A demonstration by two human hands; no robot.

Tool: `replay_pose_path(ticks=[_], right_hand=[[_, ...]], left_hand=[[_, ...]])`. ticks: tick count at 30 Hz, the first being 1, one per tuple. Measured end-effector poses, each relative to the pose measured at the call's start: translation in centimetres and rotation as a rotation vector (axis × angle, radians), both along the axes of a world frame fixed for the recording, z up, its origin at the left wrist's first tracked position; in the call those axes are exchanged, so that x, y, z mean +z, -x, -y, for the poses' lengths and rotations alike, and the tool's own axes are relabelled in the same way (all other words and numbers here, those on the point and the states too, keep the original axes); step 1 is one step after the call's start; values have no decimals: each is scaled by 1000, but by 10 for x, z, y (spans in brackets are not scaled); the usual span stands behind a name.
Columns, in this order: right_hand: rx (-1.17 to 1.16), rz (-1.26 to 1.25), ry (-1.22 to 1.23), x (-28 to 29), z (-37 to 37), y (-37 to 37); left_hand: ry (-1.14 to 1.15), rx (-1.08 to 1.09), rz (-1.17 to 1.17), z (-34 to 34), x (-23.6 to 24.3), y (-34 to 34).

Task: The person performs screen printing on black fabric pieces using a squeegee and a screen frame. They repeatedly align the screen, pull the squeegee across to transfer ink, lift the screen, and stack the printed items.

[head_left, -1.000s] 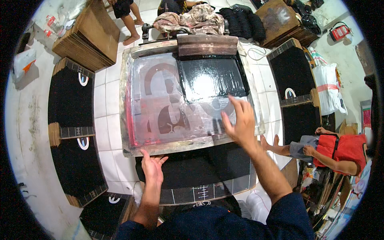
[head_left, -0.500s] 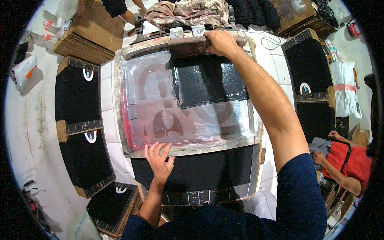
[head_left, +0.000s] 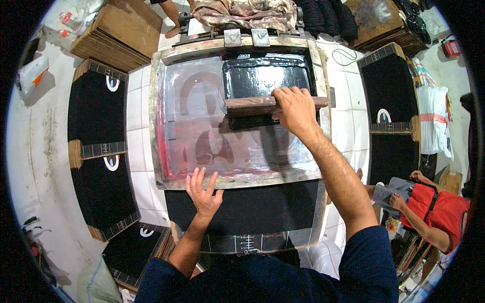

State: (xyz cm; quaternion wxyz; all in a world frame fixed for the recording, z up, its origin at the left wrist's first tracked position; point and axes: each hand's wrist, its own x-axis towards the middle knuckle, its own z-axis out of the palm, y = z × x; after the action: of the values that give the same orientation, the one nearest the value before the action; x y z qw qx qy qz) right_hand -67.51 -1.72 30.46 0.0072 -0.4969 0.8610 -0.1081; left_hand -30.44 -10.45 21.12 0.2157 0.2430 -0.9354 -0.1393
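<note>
My right hand (head_left: 295, 111) grips the wooden handle of a squeegee (head_left: 250, 105), which crosses the right half of a screen printing frame (head_left: 242, 183). Wet black ink (head_left: 262, 76) lies shiny on the mesh behind the squeegee, with a darker band just in front of its blade. To the left, brownish curved stencil shapes (head_left: 214, 149) show through the grey mesh (head_left: 187, 121). My left hand (head_left: 204, 194) rests with fingers spread on the frame's near wooden edge. Under the frame, black fabric (head_left: 242, 212) lies on a board and sticks out toward me.
Boards with black fabric (head_left: 96, 111) and white-and-blue eye-like prints line the left; similar black pieces (head_left: 389, 86) stand at right. Crumpled cloth (head_left: 247, 15) lies behind the frame's hinge clamps (head_left: 260, 38). Brown boards (head_left: 118, 30) are stacked far left. A person in red (head_left: 434, 207) sits at right.
My right hand has drawn the squeegee from the frame's far edge toward me, leaving glossy ink behind it. My left hand stays at the near edge.
</note>
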Motion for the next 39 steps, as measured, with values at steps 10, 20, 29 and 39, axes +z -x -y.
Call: replay_pose_path(ticks=[10, 20, 29, 39], right_hand=[[27, 50, -64, 2, -16, -6], [16, -30, 15, -10, 94, 131], [-19, -206, 111, -17, 34, 44], [-12, -246, 118, -33, 89, 119]], left_hand=[[4, -6, 53, 0, 3, 1], [-8, -7, 110, -1, 1, -3], [36, -4, 100, -1, -4, -3], [86, -7, 135, -1, -3, -3]])
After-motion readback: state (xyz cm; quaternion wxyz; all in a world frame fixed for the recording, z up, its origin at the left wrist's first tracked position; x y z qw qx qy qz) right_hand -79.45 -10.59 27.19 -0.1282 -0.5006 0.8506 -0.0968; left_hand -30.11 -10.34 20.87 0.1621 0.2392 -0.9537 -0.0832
